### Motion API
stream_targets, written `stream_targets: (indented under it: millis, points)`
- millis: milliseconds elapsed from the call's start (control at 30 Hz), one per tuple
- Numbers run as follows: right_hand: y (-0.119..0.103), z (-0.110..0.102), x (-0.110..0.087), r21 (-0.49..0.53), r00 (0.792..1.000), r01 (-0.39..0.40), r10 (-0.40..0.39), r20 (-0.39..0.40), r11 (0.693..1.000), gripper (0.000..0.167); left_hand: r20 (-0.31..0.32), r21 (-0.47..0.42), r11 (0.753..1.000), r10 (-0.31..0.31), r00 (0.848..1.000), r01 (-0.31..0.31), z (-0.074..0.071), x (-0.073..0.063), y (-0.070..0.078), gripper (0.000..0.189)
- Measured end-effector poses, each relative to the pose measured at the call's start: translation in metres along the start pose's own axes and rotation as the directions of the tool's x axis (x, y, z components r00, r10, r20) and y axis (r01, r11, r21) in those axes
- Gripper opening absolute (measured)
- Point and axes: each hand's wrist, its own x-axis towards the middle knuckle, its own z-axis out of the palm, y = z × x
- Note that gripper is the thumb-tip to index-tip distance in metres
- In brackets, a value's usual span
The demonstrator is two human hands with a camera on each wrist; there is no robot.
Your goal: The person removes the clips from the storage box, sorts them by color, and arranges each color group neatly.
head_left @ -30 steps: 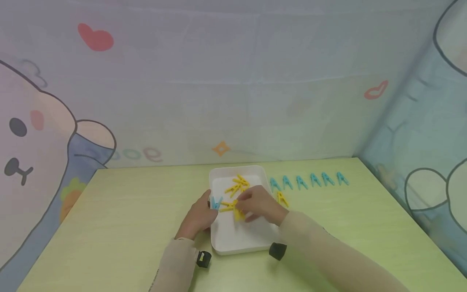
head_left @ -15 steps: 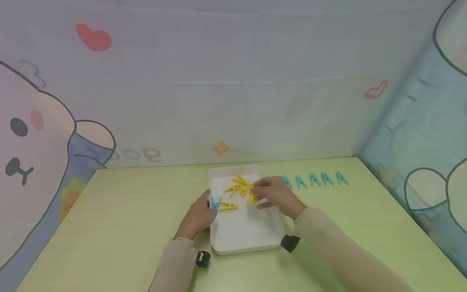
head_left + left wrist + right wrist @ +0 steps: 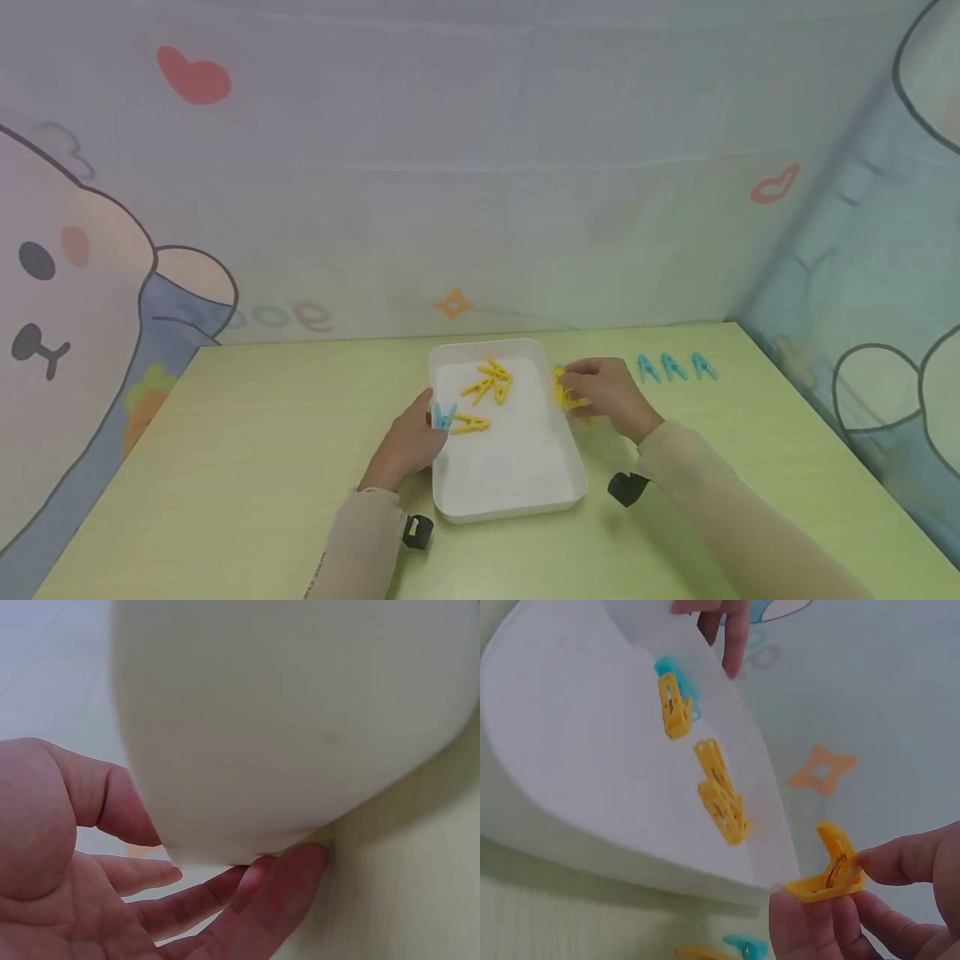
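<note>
My left hand (image 3: pixel 407 437) grips the left side of a white tray (image 3: pixel 510 492), thumb at the rim. In the left wrist view, its fingertips (image 3: pixel 296 874) lie against the lower edge of the tray wall. My right hand (image 3: pixel 611 392) is just past the tray's right rim, pinching a yellow clothespin (image 3: pixel 829 870) between thumb and fingers. Inside the tray, several yellow clothespins (image 3: pixel 471 424) lie loosely towards the far left half. A blue clothespin (image 3: pixel 444 417) leans by the left wall, close to my left thumb.
On the table right of the tray, blue clothespins (image 3: pixel 648 367) form a row near the back edge, partly hidden behind my right hand. Another yellow clothespin (image 3: pixel 705 952) lies beside a blue one at the bottom of the right wrist view. A printed cloth (image 3: pixel 480 208) hangs behind the table.
My right hand has lifted a yellow clothespin from the tray and carried it right, over the right rim, to the near end of the blue row. My left hand stays at the tray.
</note>
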Motion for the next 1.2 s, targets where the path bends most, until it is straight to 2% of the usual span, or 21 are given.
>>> stream_targets:
  millis: [267,467,733,867,933,1000,1100,1200]
  points:
    - [0.018,-0.019,0.008,-0.081,0.998,-0.019,0.014,-0.062,0.997,0.041,0.001,0.007,1.000,-0.002,1.000,0.002,0.001,0.001,-0.002,0.075]
    - [0.032,-0.029,0.014,-0.222,0.993,-0.052,0.027,-0.115,0.974,0.043,0.003,0.009,1.000,0.002,1.000,-0.002,0.002,0.002,-0.003,0.076]
    - [0.043,-0.035,0.018,-0.401,0.988,-0.091,0.031,-0.152,0.912,0.039,0.004,0.001,1.000,-0.007,1.000,0.007,0.002,0.001,-0.002,0.076]
    - [0.046,-0.032,0.020,-0.532,0.990,-0.038,-0.042,-0.137,0.846,0.037,-0.002,0.002,1.000,-0.006,1.000,0.006,0.002,0.002,-0.002,0.075]
    - [0.046,-0.030,0.021,-0.578,0.990,-0.021,-0.065,-0.127,0.816,0.027,-0.003,0.003,1.000,-0.009,1.000,0.009,0.002,0.002,-0.002,0.075]
    - [0.048,-0.028,0.022,-0.597,0.989,-0.005,-0.086,-0.123,0.802,0.021,-0.003,0.003,1.000,-0.012,1.000,0.012,0.003,0.002,-0.002,0.075]
    - [0.049,-0.026,0.023,-0.606,0.988,0.011,-0.104,-0.119,0.795,0.034,-0.008,0.010,1.000,-0.014,1.000,0.014,0.004,0.003,-0.003,0.075]
    - [0.049,-0.026,0.023,-0.619,0.985,0.028,-0.129,-0.118,0.785,0.040,-0.012,0.011,1.000,-0.013,1.000,0.013,0.004,0.002,-0.002,0.075]
